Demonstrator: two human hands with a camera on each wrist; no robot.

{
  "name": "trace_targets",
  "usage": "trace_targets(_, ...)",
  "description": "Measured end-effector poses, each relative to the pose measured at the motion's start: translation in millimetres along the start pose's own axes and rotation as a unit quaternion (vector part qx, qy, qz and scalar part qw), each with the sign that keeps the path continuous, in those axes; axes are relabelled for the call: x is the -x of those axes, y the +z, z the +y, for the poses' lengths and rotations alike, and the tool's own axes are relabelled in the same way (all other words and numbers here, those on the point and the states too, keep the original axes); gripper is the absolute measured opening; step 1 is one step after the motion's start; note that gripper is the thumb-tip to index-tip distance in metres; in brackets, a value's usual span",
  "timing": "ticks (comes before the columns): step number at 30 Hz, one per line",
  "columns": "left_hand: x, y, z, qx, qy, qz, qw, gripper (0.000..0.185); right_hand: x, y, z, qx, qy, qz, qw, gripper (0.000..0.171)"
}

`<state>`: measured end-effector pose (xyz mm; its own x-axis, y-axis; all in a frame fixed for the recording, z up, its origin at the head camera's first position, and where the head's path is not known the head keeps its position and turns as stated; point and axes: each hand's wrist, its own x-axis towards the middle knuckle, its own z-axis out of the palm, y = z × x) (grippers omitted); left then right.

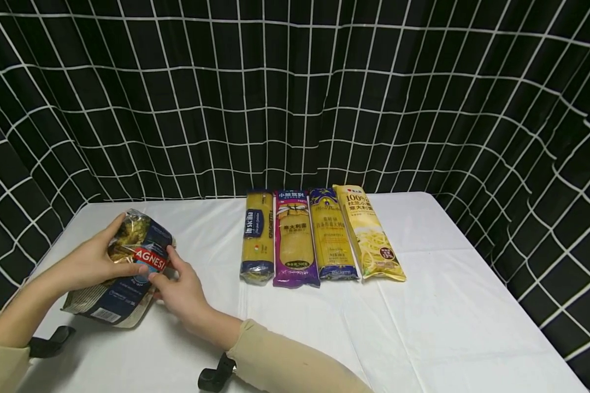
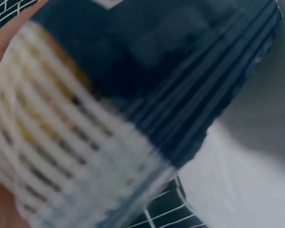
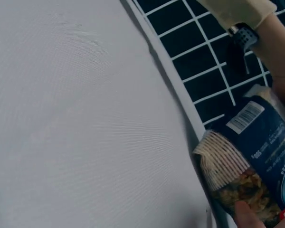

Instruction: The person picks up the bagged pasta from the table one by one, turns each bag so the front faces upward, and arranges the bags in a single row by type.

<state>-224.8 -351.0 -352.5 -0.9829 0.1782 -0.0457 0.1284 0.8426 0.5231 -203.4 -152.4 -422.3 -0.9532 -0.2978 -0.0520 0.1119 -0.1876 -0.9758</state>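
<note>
Red "AGNESI" label on the dark-blue pasta bag (image 1: 128, 262), between both hands.

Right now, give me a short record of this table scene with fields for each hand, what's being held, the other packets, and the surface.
left hand: grips the upper left side of the Agnesi pasta bag, fingers curled over it
right hand: pinches the bag's right edge near the red label
held item: dark blue bag with a clear window showing pasta, lower end toward the table
other packets: four spaghetti packets side by side in a row, flat, apart from the hands
surface: white tablecloth
backdrop: black curtain with white grid
</note>
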Motion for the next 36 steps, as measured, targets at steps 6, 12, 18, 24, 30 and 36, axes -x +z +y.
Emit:
trace_targets(6, 0.2, 2.2, -3.0, 0.005, -0.022, 0.025, 0.9994, 0.121, -3.8, -2.1, 5.0, 0.016, -0.011, 0.002, 1.000, 0.073)
trace_targets(12, 1.8, 1.2, -9.7, 0.045, -0.031, 0.047, 0.9974, 0.112, -8.7, -4.8, 6.9, 0.008, -0.024, -0.008, 1.000, 0.075)
trace_targets(18, 4.6, 2.0, -18.7, 0.127, -0.060, 0.029, 0.9896, 0.105, -11.7, -5.2, 6.3, 0.019, -0.015, 0.005, 1.000, 0.076)
trace_targets(24, 2.5, 4.0, -23.8, 0.163, -0.089, 0.037, 0.9818, 0.103, -15.6, -10.4, 5.3, 0.037, 0.005, 0.005, 0.999, 0.072)
trace_targets(30, -5.7, 10.4, -21.9, 0.237, -0.087, 0.033, 0.9671, 0.098, -24.7, -20.2, 1.9, -0.007, -0.005, -0.017, 1.000, 0.069)
trace_targets(36, -24.0, 19.4, -15.5, 0.251, -0.082, 0.035, 0.9640, 0.097, -35.3, -36.0, -3.9, 0.038, -0.026, -0.010, 0.999, 0.075)
